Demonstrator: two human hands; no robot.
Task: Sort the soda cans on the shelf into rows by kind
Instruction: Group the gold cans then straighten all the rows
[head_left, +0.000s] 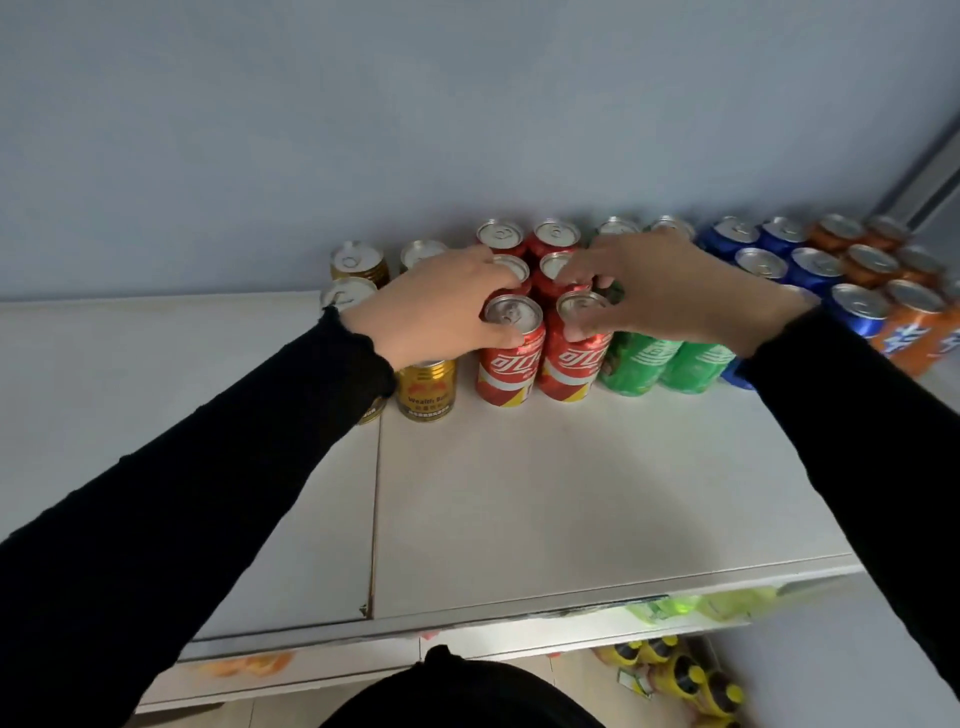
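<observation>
L hand curls round the top of the front-left red aluminium cola can, thumb at the rim's near side, fingers over the far side. R hand pinches the top of the front-right red aluminium cola can, fingertips on the rim and thumb low on its shoulder. The two gripped cans stand upright, touching each other, at the front of the red rows on the white flat shelf top.

Directly behind the grips: more red cans, silver lids w/ pull tabs, packed tight against the pale blue wall. Just outside the L grip, squat gold tin cans w/ printed labels; one sits under the L wrist, others behind it, partly hidden by the hand. Just outside the R grip, green glossy cans touch the red one; the R palm covers their tops. Beyond the R wrist, blue cans, then orange cans at the far end, all cylindrical, shiny, upright.

Both arms in black knit sleeves, ribbed cuffs at the wrists. Shelf top is smooth, matte, w/ a seam running front to back below the L forearm. Below the front edge, near the R elbow side: yellow-capped dark bottles on a beige floor, blurry.
</observation>
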